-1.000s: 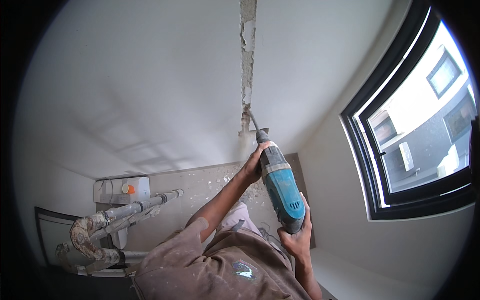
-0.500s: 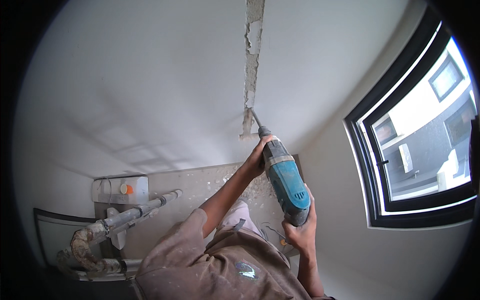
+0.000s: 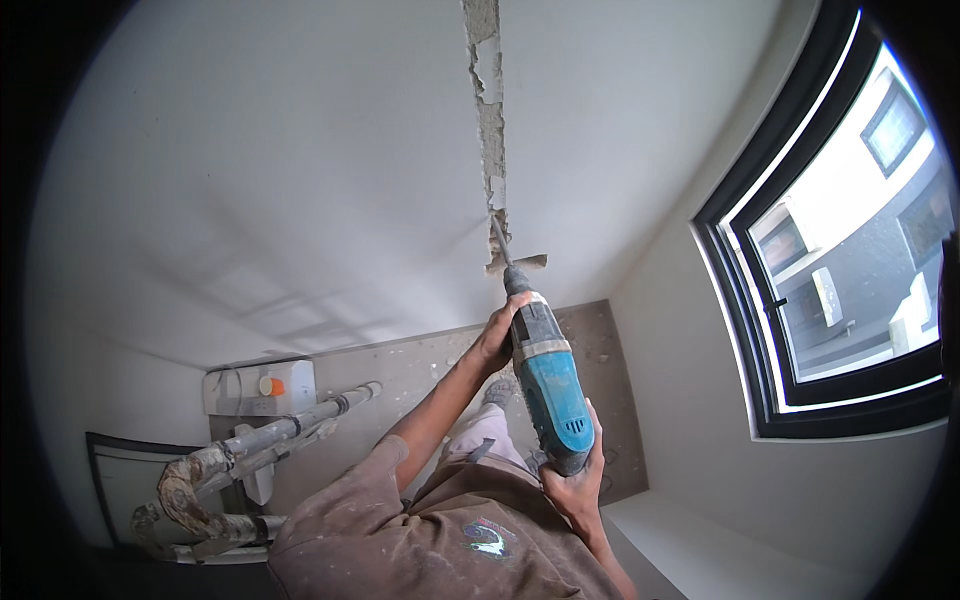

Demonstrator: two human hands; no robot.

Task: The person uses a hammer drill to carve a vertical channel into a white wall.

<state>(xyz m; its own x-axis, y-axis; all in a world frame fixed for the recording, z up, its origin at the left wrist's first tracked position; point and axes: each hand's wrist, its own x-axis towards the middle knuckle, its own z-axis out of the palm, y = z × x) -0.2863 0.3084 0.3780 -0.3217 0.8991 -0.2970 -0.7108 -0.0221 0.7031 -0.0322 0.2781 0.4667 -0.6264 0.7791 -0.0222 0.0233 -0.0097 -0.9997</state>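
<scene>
A blue and grey hammer drill point(image 3: 550, 390) points away from me at a white wall. My left hand point(image 3: 497, 335) wraps its grey front end just behind the chuck. My right hand point(image 3: 572, 490) grips the rear handle close to my waist. The thin bit point(image 3: 497, 235) meets the lower end of a rough vertical groove point(image 3: 488, 110) cut through the white plaster. A loose plaster chip point(image 3: 520, 264) hangs beside the bit. My dusty brown shirt point(image 3: 440, 530) fills the bottom of the view.
A black-framed window point(image 3: 830, 270) stands on the right above a white ledge point(image 3: 700, 550). Dust-caked pipes point(image 3: 260, 445) and a white box with an orange knob point(image 3: 262, 385) sit low on the left. The bare concrete floor point(image 3: 600, 350) is littered with debris.
Both hands keep their grip. The drill has stayed at the groove's lower end, its body drawn slightly left toward me, and a plaster chip now hangs by the bit.
</scene>
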